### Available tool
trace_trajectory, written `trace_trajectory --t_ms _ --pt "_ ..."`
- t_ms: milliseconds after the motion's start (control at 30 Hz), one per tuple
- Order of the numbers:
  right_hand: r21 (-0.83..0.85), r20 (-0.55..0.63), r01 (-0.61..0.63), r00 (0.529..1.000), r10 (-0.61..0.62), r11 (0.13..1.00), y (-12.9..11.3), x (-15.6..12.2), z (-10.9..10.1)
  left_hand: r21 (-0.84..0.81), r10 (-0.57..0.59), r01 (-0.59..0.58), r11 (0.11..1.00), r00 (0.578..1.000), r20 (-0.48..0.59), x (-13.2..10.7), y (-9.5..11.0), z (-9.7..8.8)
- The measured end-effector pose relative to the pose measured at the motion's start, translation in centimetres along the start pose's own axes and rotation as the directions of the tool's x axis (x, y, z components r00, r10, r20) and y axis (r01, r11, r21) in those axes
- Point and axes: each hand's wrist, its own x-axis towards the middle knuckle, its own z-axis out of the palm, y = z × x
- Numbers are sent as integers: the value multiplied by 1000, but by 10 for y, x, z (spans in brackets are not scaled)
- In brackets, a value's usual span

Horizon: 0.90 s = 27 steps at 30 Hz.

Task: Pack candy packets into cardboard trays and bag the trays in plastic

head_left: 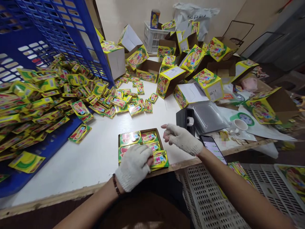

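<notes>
A shallow open display carton [118,140] lies near the table's front edge, filled with small yellow-green candy boxes [130,137]. My left hand [134,165], in a white fingerless glove, reaches over its lower part. The left fingers are curled against the left end of a small candy box [160,159] at the lower right corner, which sits slightly raised over the rim; the fingertips are partly hidden. Just right of the carton, my right hand [182,138], gloved likewise, hovers with its index finger stretched, the others loosely bent and nothing in them.
A tipped blue crate [92,41] spills many small boxes [52,101] across the left. Empty printed cartons [169,81] crowd the back right. A tape dispenser [182,119], grey tray [208,117], phone [213,149] and white mug [238,125] stand right. Plastic crates [202,184] are below.
</notes>
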Motion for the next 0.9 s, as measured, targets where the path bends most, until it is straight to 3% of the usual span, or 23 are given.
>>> trace_trajectory --t_ms 133,200,300,467,567,667,767,900 --pt "-363 52 -81 993 107 928 -13 -18 19 26 -22 22 999 1000 -3 16 8 16" --pt "-432 51 -118 987 155 894 -18 -28 26 0 -21 21 1000 998 -57 15 4 17" --pt "-341 -22 -183 982 187 922 -17 -35 17 -23 7 -10 1000 992 -126 12 -1 14" --pt "-223 -254 -278 942 220 934 -2 -44 -13 -5 18 -18 1000 997 -78 13 6 28" --pt "-163 -288 -272 933 218 948 7 -52 -17 1 49 -49 999 994 -100 14 7 42" --pt "-66 -308 -232 930 202 970 14 -60 -18 30 95 -92 995 985 -143 11 6 45" --pt "23 -402 -209 893 201 978 21 -65 -24 140 112 -108 984 993 -25 12 13 37" --pt "139 -474 -184 850 229 973 26 -63 -29 207 11 -52 977 981 196 20 28 27"
